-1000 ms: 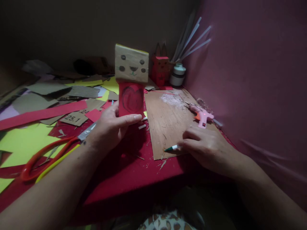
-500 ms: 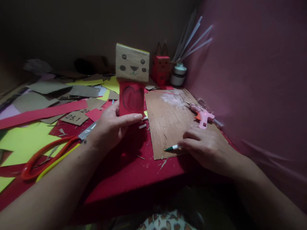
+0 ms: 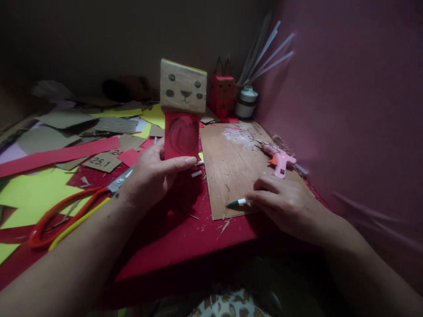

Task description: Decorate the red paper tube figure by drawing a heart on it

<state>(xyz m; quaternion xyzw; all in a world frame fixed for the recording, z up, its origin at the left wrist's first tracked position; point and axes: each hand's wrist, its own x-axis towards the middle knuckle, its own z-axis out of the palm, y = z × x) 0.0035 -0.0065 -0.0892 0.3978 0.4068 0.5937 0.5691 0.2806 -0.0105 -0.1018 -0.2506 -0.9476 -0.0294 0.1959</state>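
Note:
My left hand is closed around the lower part of a paper animal figure, holding it upright above the red tabletop. Its square tan head bears dark eyes, cheek spots, a nose and a small green mouth. A dark shaded heart is drawn on the red body. In my right hand is a green-and-white marker pen, pinched between the fingers. The pen's green end points left, low over the near part of a wooden board. The fingers under the figure are partly hidden.
Orange-and-yellow scissors lie by my left forearm, among paper and cardboard scraps. A pink glue gun rests on the board's right side. Behind stand a red paper figure with ears and a white jar near glue sticks.
Almost nothing differs. Both hands keep their hold on the paper figure and the marker pen, and the whole view has shifted very slightly.

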